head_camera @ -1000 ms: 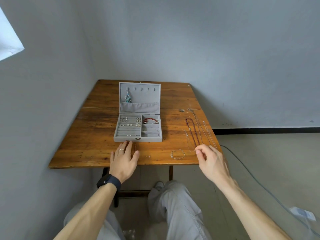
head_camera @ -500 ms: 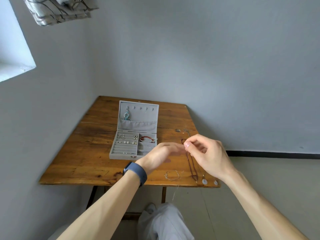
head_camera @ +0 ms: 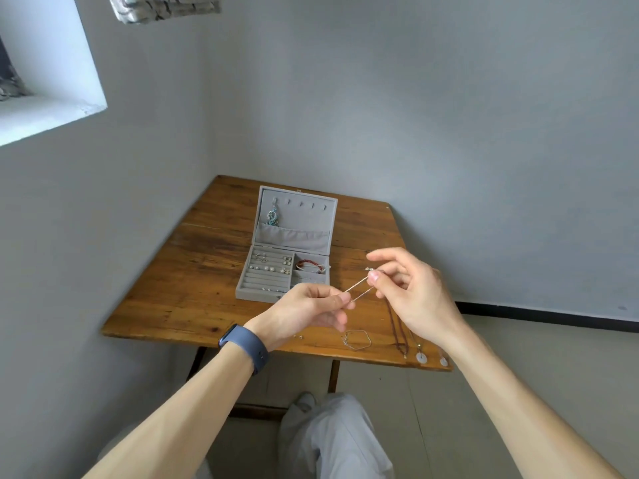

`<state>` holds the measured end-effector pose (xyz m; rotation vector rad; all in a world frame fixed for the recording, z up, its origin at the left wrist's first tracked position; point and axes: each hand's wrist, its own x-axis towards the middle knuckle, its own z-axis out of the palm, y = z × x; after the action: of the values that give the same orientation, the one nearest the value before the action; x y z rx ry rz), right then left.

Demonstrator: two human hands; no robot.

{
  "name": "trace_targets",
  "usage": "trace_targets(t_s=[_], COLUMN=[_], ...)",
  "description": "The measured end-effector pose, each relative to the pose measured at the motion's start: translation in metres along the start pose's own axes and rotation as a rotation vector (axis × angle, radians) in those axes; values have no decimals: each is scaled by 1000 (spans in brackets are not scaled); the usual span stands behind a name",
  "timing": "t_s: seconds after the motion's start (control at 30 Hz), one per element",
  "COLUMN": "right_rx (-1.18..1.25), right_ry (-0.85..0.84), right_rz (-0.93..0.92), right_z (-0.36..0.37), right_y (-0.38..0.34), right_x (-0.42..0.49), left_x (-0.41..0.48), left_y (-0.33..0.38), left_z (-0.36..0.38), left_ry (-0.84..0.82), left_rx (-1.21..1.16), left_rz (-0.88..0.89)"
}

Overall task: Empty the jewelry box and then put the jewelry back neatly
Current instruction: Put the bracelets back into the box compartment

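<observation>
Over tbl [head_camera: 193, 288], hands [head_camera: 304, 311] [head_camera: 411, 292] (L+R) pinch chain [head_camera: 357, 284]

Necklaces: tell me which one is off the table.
The thin silver chain, pinched between left hand and right hand; the other necklaces lie on the table.

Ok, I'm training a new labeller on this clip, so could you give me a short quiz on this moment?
1. True or false: the box is shut.
2. What do the left hand and right hand pinch between them? A) a chain B) a ring C) a red bracelet
3. Where does the turquoise pendant hang?

Key
1. False: the lid stands open.
2. A.
3. On the leftmost hook in the lid.
</observation>
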<state>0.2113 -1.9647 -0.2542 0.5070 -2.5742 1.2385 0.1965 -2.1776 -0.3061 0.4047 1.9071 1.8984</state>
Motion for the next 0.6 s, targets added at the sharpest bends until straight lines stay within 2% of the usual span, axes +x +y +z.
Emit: trace_targets(t_s=[0.27, 0.5, 0.6], right_rx=[205, 338, 363], right_ry=[36, 67, 72], right_rz=[215, 359, 402], right_z=[15, 63, 82], right_y=[20, 34, 40], right_x=[5, -3, -5], left_x=[-37, -51, -54], left_y=[-26, -27, -22], left_z=[-49, -77, -87], left_ry=[176, 350, 352], left_rx=[37, -31, -87], left_rz=[-61, -83, -68])
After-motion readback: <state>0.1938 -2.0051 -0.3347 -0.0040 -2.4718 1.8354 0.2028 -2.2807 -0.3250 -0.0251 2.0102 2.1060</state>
